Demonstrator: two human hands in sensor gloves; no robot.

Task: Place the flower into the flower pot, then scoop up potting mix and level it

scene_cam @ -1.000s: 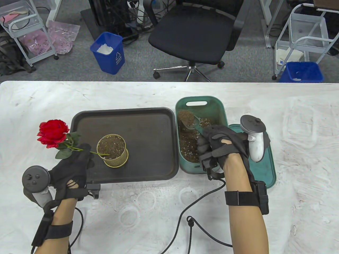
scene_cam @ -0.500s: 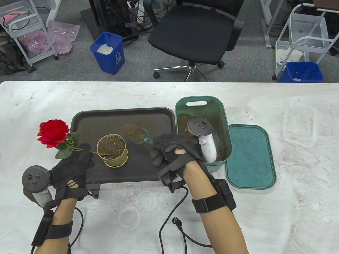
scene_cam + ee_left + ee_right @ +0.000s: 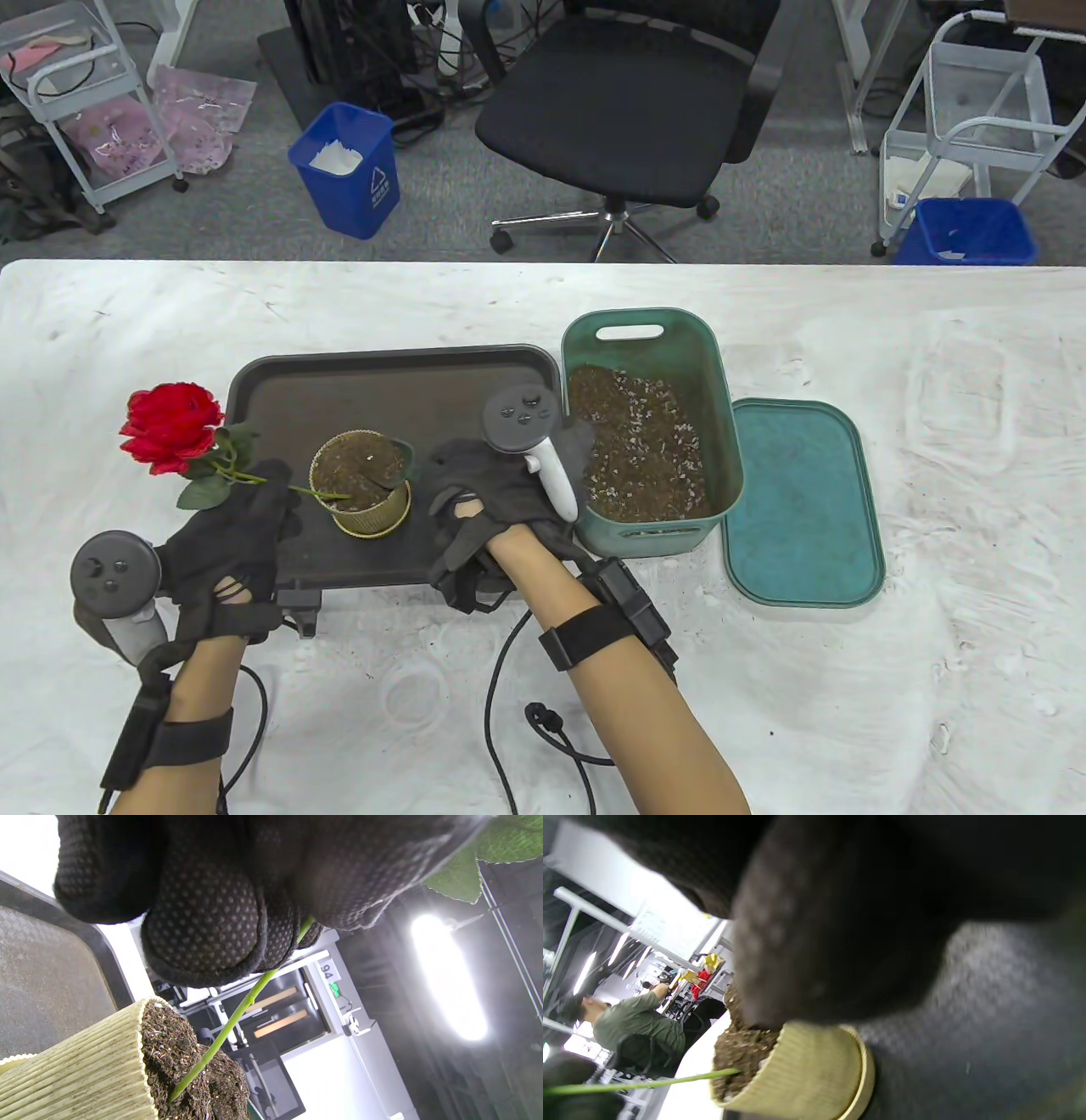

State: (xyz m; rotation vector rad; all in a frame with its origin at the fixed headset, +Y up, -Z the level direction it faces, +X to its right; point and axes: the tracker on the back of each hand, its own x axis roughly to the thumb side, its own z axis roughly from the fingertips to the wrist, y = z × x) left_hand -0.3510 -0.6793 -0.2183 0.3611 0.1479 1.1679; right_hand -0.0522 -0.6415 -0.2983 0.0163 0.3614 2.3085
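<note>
Table view: the left hand [image 3: 233, 543] sits at the left end of the dark tray [image 3: 475, 373], its fingers pinched on the green stem of the red flower [image 3: 168, 427]. The bloom hangs out over the white surface [image 3: 933, 356] to the left of the tray, and the stem slants right, its end stuck in the soil of the ribbed flower pot [image 3: 361, 484], which stands on the tray. The right hand [image 3: 488, 492] is just right of the pot, fingers curled round the handle of a scoop [image 3: 399, 458] whose bowl is tipped over the pot's right rim. Right of the tray, touching it, stands the green tub [image 3: 717, 399] of potting mix [image 3: 640, 450], with its lid [image 3: 802, 501] lying flat beside it.

Left wrist view: gloved fingers [image 3: 203, 921] are clamped on the stem, which runs down into the mounded soil of the pot [image 3: 80, 1073]; a leaf shows at the top right.

Right wrist view: the glove [image 3: 840, 921] fills most of the frame, blurred, so the grip cannot be told here. Below it the pot [image 3: 806, 1073] is heaped with soil, and the stem enters from the left.
</note>
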